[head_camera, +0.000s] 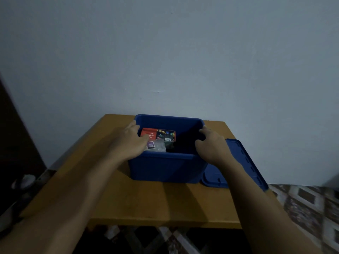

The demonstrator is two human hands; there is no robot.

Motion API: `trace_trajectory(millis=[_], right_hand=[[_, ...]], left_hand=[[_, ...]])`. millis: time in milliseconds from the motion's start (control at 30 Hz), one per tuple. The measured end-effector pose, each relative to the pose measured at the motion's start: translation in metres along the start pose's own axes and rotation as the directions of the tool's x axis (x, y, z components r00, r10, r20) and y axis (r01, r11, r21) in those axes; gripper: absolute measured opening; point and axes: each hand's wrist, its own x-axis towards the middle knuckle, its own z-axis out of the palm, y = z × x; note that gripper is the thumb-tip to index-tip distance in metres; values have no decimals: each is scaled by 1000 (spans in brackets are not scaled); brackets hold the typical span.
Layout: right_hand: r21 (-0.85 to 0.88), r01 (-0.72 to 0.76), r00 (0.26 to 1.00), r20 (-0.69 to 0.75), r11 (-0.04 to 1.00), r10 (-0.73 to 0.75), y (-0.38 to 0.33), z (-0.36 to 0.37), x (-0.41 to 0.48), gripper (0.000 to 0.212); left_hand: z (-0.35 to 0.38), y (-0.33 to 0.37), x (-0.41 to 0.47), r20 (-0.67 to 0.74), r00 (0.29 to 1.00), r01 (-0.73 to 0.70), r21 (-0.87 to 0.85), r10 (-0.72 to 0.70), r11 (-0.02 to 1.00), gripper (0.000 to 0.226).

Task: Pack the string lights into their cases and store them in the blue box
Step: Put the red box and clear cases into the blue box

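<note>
Your left grip (132, 140) and right grip (209, 143) are curling over opposite rims of the blue box (165, 167), likely steadying it around the packed cases (157, 135).

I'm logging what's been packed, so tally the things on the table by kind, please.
Blue box: 1
Blue lid: 1
Light cases showing in the box: 2, a red LED case and a clear case
Total: 4. More cases may lie hidden underneath.
</note>
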Motion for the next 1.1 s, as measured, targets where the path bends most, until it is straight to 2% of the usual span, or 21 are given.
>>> trace_trajectory(millis=[367, 867, 1100], right_hand=[[98, 0, 1000, -21, 995, 2, 4, -3, -48, 57], [141, 21, 999, -36, 990, -16, 5, -7, -86, 57], [140, 27, 999, -28, 990, -23, 5, -7, -91, 55]], left_hand=[[4, -6, -44, -88, 996, -33, -17, 32, 999, 60], [0, -2, -89, -96, 995, -1, -23, -1, 1000, 51], [-5, 1, -95, -56, 998, 7, -4, -7, 1000, 54]])
